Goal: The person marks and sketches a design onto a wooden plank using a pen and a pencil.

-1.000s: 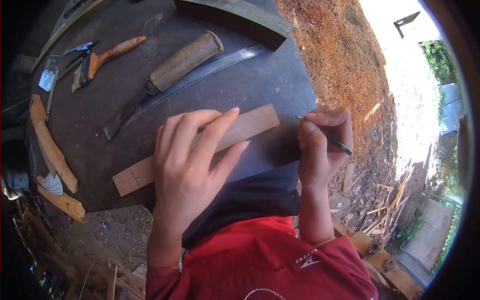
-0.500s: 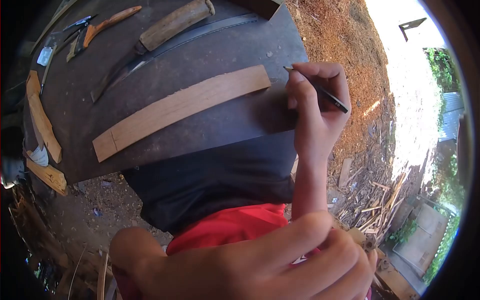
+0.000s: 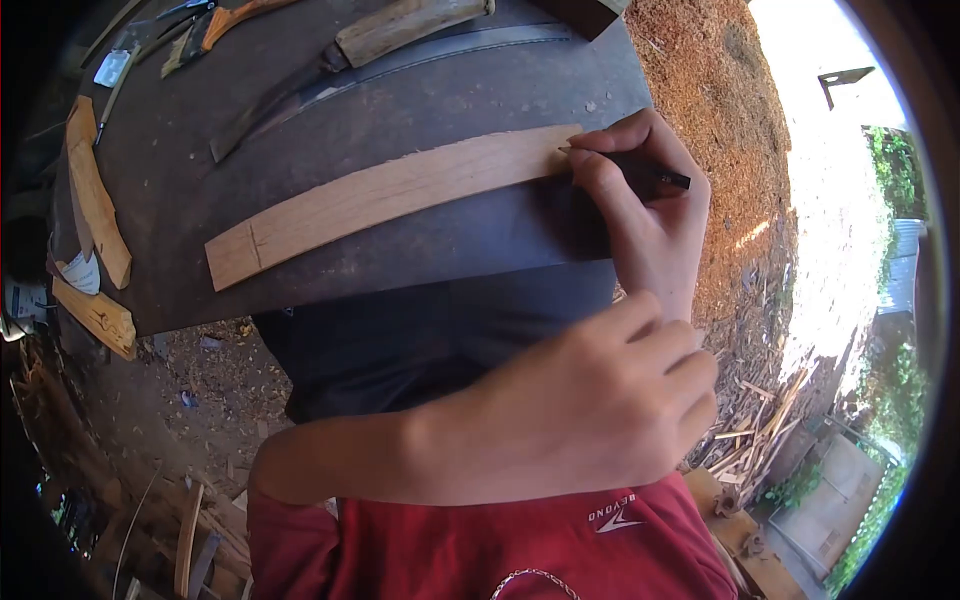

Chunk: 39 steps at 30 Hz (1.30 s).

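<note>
A pale, slightly curved wooden strip point(image 3: 390, 196) lies on the dark tabletop, with a pencil line across its left end. At its right end, my right hand point(image 3: 650, 190) is closed round a dark pencil point(image 3: 674, 180), the tip touching or just over the wood. My left hand point(image 3: 630, 390) reaches across in front of my chest, back toward the camera, below my right wrist. Its fingers are curled in, and whatever is inside them, if anything, is hidden.
On the dark table point(image 3: 430, 255) lie a wooden-handled blade point(image 3: 410, 30), a metal ruler point(image 3: 470, 42), another wooden-handled tool point(image 3: 235, 22) and wood offcuts point(image 3: 95, 210). Sawdust point(image 3: 705, 80) covers ground beyond the right edge; scrap sticks point(image 3: 760, 415) lie lower right.
The pencil has gone from beside the strip to its right end. My left hand has moved up, closer to my right wrist. The view has shifted, showing more of the red shirt.
</note>
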Tool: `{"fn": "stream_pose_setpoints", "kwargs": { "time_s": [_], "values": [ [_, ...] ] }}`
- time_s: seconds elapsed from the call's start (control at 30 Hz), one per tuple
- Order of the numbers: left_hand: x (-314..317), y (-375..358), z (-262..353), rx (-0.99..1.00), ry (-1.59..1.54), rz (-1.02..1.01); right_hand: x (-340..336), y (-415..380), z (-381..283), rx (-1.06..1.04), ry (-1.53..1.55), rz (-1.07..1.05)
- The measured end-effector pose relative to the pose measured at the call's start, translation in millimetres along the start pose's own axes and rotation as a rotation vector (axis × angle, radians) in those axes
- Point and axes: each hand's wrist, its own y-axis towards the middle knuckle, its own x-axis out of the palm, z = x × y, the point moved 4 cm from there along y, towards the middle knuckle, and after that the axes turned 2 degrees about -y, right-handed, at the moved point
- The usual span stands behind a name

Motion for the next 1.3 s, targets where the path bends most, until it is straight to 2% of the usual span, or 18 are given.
{"fn": "stream_pose_setpoints", "kwargs": {
  "time_s": [0.07, 0.23, 0.47, 0.6, 0.67, 0.73, 0.83, 1.03, 1.17, 1.3],
  "values": [
    [-13, -16, -14, -0.095, -0.018, -0.045, 1, 1, 0, -0.011, -0.009, 0.005],
    [-29, -39, -28, -0.182, -0.006, -0.108, 1, 1, 2, -0.011, -0.057, 0.017],
    [-59, -70, -40, -0.297, 0.064, 0.072, -4, 2, 6, -0.042, 0.039, 0.060],
    [-114, -94, -47, -0.426, 0.517, 0.121, -14, 0, 13, -0.049, 0.206, 0.100],
    [-138, -116, -49, -0.601, 0.791, 0.141, -15, 1, 14, -0.045, 0.261, 0.109],
    [-157, -137, -51, -0.699, 0.889, 0.191, -13, 0, 11, -0.039, 0.232, 0.116],
    [-168, -149, -50, -0.710, 0.855, 0.142, -13, -1, 10, -0.037, 0.207, 0.116],
    [-168, -150, -47, -0.682, 0.715, 0.223, -13, -4, 11, -0.050, 0.226, 0.127],
    [-164, -138, -45, -0.425, 0.822, 0.251, -16, -5, 10, -0.087, 0.272, 0.228],
    [-156, -119, -47, -0.256, 0.842, 0.260, -19, -9, 10, -0.152, 0.362, 0.370]
  ]
}}
